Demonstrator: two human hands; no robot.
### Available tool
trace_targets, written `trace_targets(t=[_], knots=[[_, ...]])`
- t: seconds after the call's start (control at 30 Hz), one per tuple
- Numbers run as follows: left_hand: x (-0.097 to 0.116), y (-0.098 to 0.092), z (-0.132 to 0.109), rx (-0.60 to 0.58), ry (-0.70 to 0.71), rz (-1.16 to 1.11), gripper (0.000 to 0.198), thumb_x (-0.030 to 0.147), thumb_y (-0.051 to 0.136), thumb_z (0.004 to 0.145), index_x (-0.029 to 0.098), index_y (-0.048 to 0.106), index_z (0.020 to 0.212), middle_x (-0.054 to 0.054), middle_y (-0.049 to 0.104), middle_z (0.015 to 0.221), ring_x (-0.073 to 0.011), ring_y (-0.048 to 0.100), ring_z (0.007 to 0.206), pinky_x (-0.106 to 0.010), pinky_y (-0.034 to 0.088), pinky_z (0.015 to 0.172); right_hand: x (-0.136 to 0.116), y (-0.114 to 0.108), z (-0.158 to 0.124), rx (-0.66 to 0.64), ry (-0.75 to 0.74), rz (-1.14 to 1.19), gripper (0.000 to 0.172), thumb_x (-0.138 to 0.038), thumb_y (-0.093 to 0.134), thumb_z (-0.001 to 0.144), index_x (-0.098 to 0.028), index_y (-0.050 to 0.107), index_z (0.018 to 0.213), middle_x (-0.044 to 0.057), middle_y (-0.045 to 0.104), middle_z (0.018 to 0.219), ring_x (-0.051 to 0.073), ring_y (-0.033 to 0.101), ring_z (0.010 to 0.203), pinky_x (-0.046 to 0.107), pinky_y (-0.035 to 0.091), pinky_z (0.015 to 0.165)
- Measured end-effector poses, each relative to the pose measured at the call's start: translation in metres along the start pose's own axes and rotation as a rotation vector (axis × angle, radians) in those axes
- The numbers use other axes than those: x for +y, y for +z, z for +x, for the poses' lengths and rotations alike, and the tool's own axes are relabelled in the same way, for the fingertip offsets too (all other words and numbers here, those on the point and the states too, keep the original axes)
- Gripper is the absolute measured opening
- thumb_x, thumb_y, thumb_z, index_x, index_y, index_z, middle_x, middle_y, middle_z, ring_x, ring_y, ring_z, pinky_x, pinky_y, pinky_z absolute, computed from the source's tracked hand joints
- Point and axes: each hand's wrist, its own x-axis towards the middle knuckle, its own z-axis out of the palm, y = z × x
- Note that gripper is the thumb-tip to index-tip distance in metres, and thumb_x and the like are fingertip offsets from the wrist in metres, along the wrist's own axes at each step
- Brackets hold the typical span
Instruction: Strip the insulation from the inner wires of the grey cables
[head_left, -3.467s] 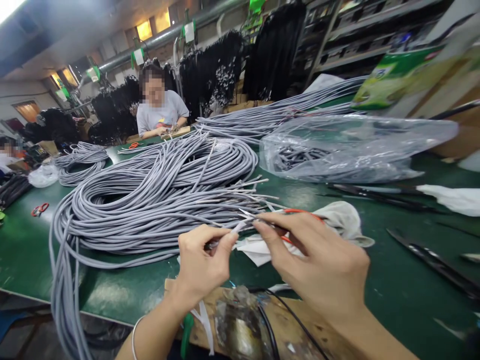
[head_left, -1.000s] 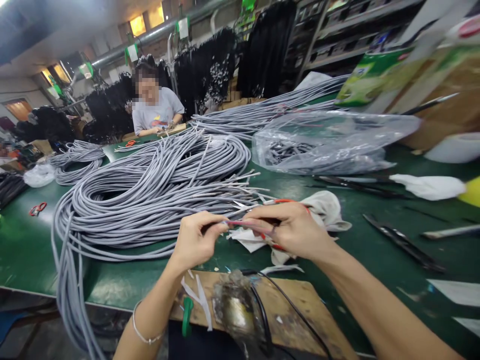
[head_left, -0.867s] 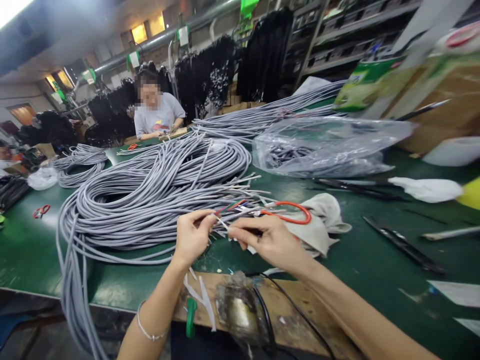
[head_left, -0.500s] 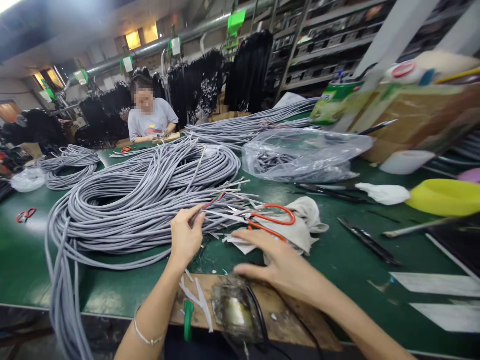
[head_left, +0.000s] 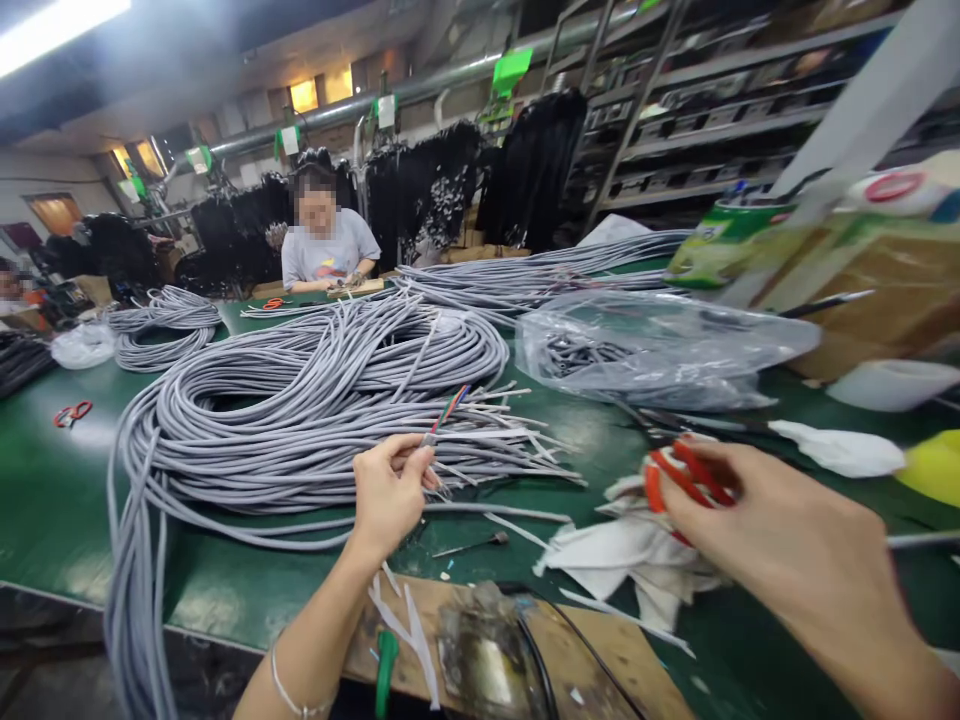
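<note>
Our left hand (head_left: 390,490) is pinched shut on the stripped end of one grey round cable (head_left: 429,437), so the coloured inner wires (head_left: 452,402) (red, green, bluish) stick up out of our fingers. That cable end sits over the near part of the green worktop (head_left: 45,500), right where the loose ends of the big coil of grey cables (head_left: 300,400) fan out.

Our right hand (head_left: 780,540) is off toward the near right side, well apart from the left one, fingers curled through the red-orange handles of the scissors (head_left: 679,475). We can't make out the blades, they're hidden behind the hand. Just under and beside the scissors lies a crumpled white cloth (head_left: 637,560).

At the near edge there's a worn wooden board (head_left: 600,660) with a grimy metal fixture (head_left: 487,650) and a green-handled tool (head_left: 386,670) on it, plus white strips of stripped sheath (head_left: 416,640). Further back on the right sits a clear plastic bag of dark parts (head_left: 645,345). At the far edge a person in a grey T-shirt (head_left: 326,250) works at their own spot, and another small pair of red scissors (head_left: 71,412) lies near the left edge.
</note>
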Motion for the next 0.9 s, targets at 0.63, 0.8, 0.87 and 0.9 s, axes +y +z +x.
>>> trace_targets(t=[0.63,0.8,0.87,0.9], knots=[[0.014,0.001,0.001,-0.116,-0.238,-0.260,0.037,0.041,0.076,0.051,0.010,0.059,0.064,0.001,0.057,0.048,-0.0070,0.049,0.035,-0.019,0.040,0.036,-0.084,0.022,0.019,0.087,-0.543,0.156,0.023,-0.033,0.043,0.092,-0.016,0.058,0.089,0.008,0.065,0.078,0.018,0.064,0.068,0.026,0.048,0.061],[0.014,0.000,0.001,-0.134,-0.270,-0.292,0.043,0.045,0.079,0.047,0.010,0.059,0.061,0.000,0.057,0.047,-0.0065,0.049,0.034,-0.019,0.039,0.035,-0.082,0.026,0.011,0.025,-0.493,0.186,0.024,-0.035,0.042,0.092,-0.017,0.059,0.090,0.007,0.066,0.081,0.017,0.065,0.066,0.025,0.047,0.057],[0.014,0.000,0.002,-0.131,-0.280,-0.295,0.046,0.047,0.080,0.045,0.009,0.059,0.060,0.000,0.058,0.047,-0.0063,0.048,0.033,-0.018,0.038,0.035,-0.081,0.026,0.010,0.022,-0.474,0.206,0.026,-0.034,0.040,0.093,-0.017,0.059,0.091,0.008,0.067,0.082,0.016,0.065,0.066,0.024,0.047,0.058],[0.014,0.000,0.002,-0.129,-0.283,-0.296,0.047,0.048,0.080,0.044,0.009,0.059,0.060,0.000,0.057,0.046,-0.0063,0.048,0.033,-0.019,0.038,0.035,-0.081,0.025,0.010,0.021,-0.473,0.209,0.026,-0.033,0.039,0.093,-0.017,0.059,0.090,0.008,0.067,0.081,0.016,0.065,0.066,0.024,0.047,0.058]])
